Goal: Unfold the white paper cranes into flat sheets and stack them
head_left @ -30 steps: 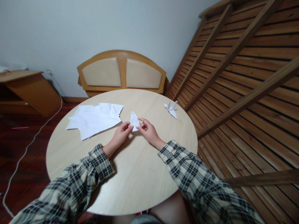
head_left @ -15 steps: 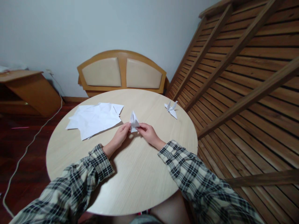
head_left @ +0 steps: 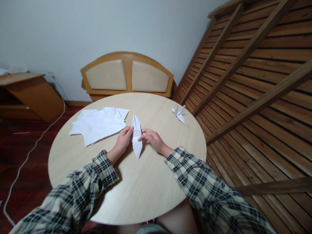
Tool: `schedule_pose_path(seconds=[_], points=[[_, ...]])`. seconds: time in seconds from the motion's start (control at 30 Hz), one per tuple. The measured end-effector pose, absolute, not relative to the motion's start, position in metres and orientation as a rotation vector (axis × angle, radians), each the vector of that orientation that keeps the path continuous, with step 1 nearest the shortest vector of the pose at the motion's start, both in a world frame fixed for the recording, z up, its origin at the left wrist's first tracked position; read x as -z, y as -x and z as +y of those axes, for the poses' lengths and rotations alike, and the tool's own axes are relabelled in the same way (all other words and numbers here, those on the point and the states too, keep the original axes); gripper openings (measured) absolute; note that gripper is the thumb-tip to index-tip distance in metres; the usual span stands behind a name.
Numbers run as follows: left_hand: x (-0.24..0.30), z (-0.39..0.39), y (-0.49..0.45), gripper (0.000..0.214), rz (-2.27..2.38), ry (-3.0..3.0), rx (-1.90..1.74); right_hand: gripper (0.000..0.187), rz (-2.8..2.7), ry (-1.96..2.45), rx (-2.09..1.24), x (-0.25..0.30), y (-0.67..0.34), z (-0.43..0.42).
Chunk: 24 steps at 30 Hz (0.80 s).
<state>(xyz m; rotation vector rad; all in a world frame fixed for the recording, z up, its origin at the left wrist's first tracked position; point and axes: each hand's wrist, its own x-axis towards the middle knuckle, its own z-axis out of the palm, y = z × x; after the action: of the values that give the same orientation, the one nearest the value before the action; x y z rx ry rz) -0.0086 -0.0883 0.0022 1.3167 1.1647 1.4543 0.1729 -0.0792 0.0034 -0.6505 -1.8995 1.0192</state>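
Between my hands is a folded piece of white paper (head_left: 137,146), long and narrow, with a point toward me and a split tip away from me. My left hand (head_left: 124,138) pinches its left edge between thumb and fingers. From the other side, my right hand (head_left: 154,140) holds the right edge near the middle crease, with the thumb on top. A finished white paper crane (head_left: 179,114) stands at the table's far right. Left of my hands lie several loose sheets of white paper (head_left: 99,125), overlapping and creased.
The round, pale wooden table (head_left: 151,188) carries all the paper. Behind it stands a wooden headboard (head_left: 128,73) with two cream panels. A slatted wooden frame (head_left: 255,81) leans along the right. At left are a desk (head_left: 31,94) and a white cable (head_left: 36,143) on the floor.
The folded paper has opened lengthwise: a flap now points toward me, where before it was a short, upright fold. Both hands have shifted slightly and still hold it.
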Motion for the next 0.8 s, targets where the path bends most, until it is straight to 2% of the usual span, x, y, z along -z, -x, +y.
schedule_pose_path(seconds=[0.2, 0.33, 0.43, 0.5, 0.67, 0.8], points=[[-0.004, -0.088, 0.008, 0.031, 1.129, -1.235, -1.486, 0.013, -1.763, 0.739, -1.093, 0.003, -0.164, -0.080], [-0.005, -0.090, 0.007, 0.020, 1.080, -1.223, -1.466, 0.046, -1.645, 0.700, -1.189, 0.009, -0.163, -0.077], [-0.005, -0.092, 0.007, 0.027, 1.092, -1.246, -1.489, 0.056, -1.674, 0.686, -1.211, 0.010, -0.164, -0.075], [-0.004, -0.092, 0.008, 0.033, 1.083, -1.306, -1.503, 0.054, -1.681, 0.707, -1.195, 0.010, -0.164, -0.075], [0.000, -0.091, 0.007, 0.019, 1.063, -1.534, -1.483, 0.043, -1.650, 0.791, -1.099, 0.012, -0.165, -0.073], [0.001, -0.091, 0.008, 0.022, 1.066, -1.819, -1.385, 0.040, -1.622, 0.770, -1.089, 0.013, -0.165, -0.072]])
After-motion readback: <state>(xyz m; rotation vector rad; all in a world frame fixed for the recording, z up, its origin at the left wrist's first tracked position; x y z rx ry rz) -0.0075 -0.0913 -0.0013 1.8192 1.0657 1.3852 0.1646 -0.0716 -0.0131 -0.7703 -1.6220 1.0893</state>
